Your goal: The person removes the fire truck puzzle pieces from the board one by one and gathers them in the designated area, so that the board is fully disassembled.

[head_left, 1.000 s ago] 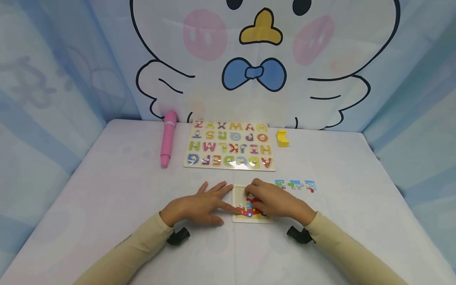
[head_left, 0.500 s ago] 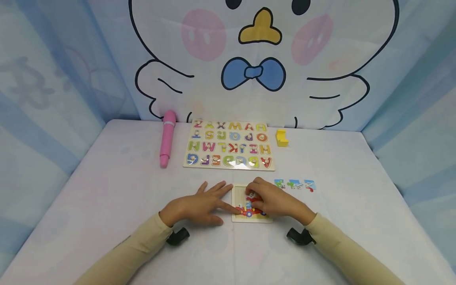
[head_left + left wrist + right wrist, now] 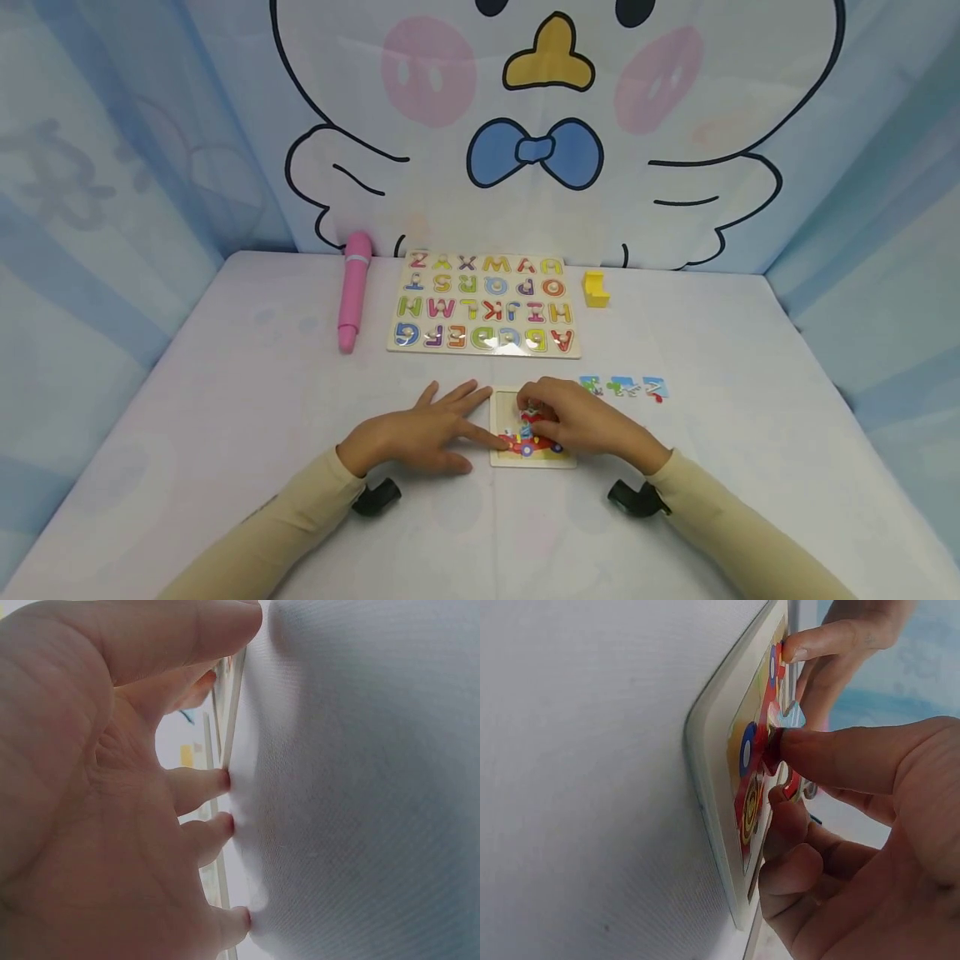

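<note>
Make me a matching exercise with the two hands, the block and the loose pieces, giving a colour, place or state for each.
1. Left hand
2. Right hand
3. Block
4. Loose pieces

A. Yellow
B. Lined up in a row
C. Pinching a piece
D. Spread wide

Pairs: 1-D, 2-C, 3-A, 4-B.

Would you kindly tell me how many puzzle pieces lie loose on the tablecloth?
3, in a row beyond the right hand: leftmost piece, middle piece, rightmost piece; others may be hidden.
</note>
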`<state>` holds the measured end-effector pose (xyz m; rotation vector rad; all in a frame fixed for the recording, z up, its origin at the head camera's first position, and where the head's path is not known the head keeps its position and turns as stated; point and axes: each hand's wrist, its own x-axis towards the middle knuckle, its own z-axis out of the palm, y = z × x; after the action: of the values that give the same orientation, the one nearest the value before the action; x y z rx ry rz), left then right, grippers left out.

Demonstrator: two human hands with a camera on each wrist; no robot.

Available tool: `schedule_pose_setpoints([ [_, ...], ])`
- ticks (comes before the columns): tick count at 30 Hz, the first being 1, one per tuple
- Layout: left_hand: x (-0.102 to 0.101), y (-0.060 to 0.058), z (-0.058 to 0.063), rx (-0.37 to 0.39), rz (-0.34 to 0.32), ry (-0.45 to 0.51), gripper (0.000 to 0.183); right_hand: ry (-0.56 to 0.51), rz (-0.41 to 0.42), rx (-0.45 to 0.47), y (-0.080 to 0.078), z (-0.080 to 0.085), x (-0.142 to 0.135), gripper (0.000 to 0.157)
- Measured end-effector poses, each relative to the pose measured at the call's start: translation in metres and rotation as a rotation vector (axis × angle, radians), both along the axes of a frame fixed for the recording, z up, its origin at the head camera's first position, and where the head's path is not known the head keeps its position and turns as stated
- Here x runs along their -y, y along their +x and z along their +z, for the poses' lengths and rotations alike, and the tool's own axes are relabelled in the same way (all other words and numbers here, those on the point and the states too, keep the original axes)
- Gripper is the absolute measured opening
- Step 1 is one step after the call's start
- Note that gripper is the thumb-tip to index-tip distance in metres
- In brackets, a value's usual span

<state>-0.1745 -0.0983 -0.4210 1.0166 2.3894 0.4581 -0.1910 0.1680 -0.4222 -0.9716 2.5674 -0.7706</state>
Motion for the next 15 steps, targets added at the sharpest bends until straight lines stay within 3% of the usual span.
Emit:
schedule_pose_setpoints([
  [7, 0.000, 0.000, 0.000, -0.010, -0.013, 0.002, 0.048, -0.088, 0.011, 0.011, -0.002, -0.002, -0.003, 0.012],
  [15, 0.000, 0.000, 0.000, -0.010, -0.008, 0.003, 0.047, -0.180, -0.030, 0.105, -0.006, 0.003, -0.013, 0.010],
])
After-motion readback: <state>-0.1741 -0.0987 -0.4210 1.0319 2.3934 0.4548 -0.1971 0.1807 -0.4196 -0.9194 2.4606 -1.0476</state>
